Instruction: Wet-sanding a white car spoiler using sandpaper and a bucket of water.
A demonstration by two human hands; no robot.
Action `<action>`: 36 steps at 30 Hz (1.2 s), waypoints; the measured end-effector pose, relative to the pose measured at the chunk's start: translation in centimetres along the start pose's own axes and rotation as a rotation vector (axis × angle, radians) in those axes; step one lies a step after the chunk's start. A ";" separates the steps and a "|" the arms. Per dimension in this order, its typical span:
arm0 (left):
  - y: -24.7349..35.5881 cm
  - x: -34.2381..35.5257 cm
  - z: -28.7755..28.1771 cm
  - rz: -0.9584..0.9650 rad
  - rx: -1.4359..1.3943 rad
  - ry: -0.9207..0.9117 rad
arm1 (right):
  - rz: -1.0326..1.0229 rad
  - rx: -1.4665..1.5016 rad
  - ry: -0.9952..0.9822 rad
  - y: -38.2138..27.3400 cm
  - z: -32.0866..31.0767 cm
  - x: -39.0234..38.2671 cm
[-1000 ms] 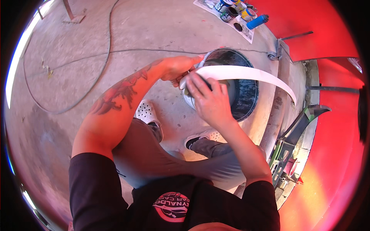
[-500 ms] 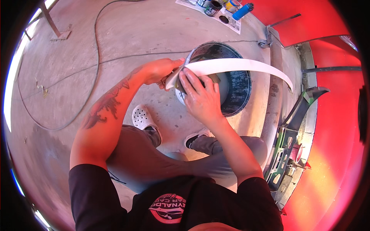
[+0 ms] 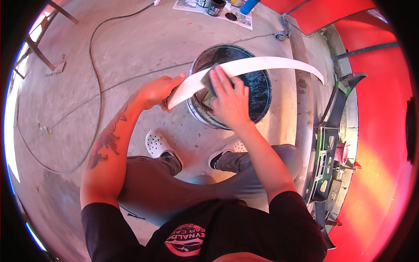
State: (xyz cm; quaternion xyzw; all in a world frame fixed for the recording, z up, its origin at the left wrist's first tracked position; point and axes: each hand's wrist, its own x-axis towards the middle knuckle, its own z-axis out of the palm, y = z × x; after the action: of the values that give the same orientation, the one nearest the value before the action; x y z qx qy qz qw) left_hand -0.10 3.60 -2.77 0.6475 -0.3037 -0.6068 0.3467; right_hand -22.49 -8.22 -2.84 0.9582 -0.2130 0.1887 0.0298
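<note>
A long, curved white strip arches over a black bucket, its far end reaching out to the right. My left hand grips the strip's near left end, thumb on top and fingers underneath. Against the strip's face my right hand presses a dark folded piece of sandpaper, fingers flat along it. An olive-brown piece shows below the strip beside the right hand; whether it is part of the sandpaper I cannot tell. The inside of the bucket is partly hidden by the strip and hand.
A dark hose curves over the concrete floor at left. Cans and a blue bottle stand on newspaper at the back. To the right, a black-and-green panel part leans by a red wall. My feet, in white clogs, are below the bucket.
The sandpaper and right hand have shifted slightly along the strip, away from its left end. My left hand has moved left and down a little with the strip. The view has shifted too.
</note>
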 end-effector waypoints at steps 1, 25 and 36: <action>-0.1 -0.6 -0.1 -0.005 0.014 0.027 | 0.086 -0.042 -0.034 1.6 0.2 0.1; -0.4 0.1 -0.7 0.008 -0.079 -0.037 | 0.315 -0.027 0.069 9.1 0.5 0.9; -0.5 0.1 -0.6 -0.005 -0.099 -0.041 | 0.385 -0.074 0.039 10.7 0.5 0.9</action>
State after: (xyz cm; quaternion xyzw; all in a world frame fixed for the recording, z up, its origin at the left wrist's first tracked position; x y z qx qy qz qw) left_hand 0.51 3.79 -3.22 0.6177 -0.2787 -0.6353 0.3703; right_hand -26.07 -18.34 -3.17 0.8941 -0.3986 0.2016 0.0323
